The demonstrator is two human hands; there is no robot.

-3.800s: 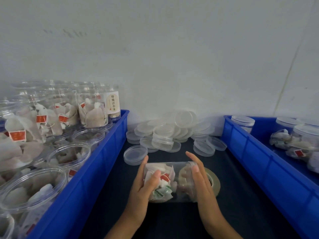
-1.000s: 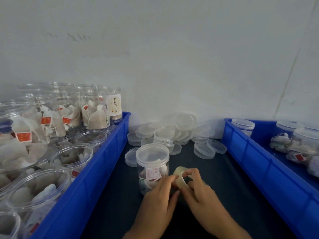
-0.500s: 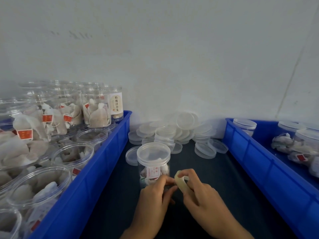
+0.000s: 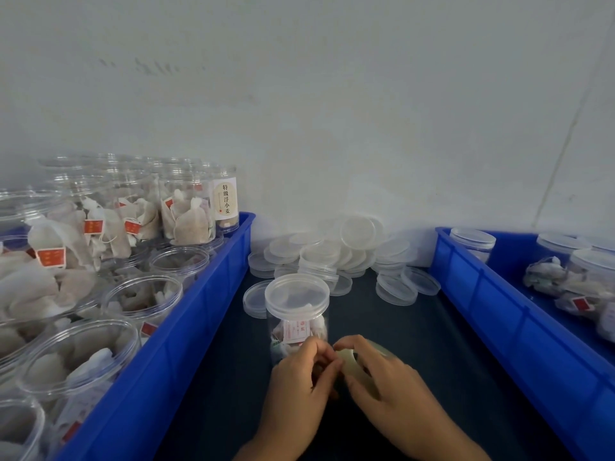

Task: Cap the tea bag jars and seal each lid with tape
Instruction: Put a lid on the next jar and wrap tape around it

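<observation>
Blue bin (image 4: 186,354) along the bench's left edge, packed with open clear jars (image 4: 143,301) of tea bags, uncapped; one at the bin's far corner with a cream label (image 4: 226,201) in Chinese characters. Second blue bin (image 4: 519,324) along the right edge, holding capped jars (image 4: 472,241) — some upright, some apparently lying on their sides. Dark bench top (image 4: 416,344) between the two bins. Heap of loose clear lids (image 4: 336,254) at the back edge against the wall, a few spilled forward, one lying just left of and behind the working jar. Capped jar (image 4: 296,314) upright mid-bench, near the front, lid on, tea bags and a white tag with red print visible through the wall. Directly in front of it, both hands meeting. Left hand (image 4: 299,384) with fingers curled, thumb and fingertips pinched together at the roll's edge — apparently on the tape end, though the strip itself too small to make out. Right hand (image 4: 389,384) curled around the tape roll (image 4: 352,361), pale translucent ring held on edge, mostly covered by the fingers. Hands touching at the fingertips, low against the jar's lower front; contact with the jar wall not clear from this angle. No tape discernible on the lid seam.
</observation>
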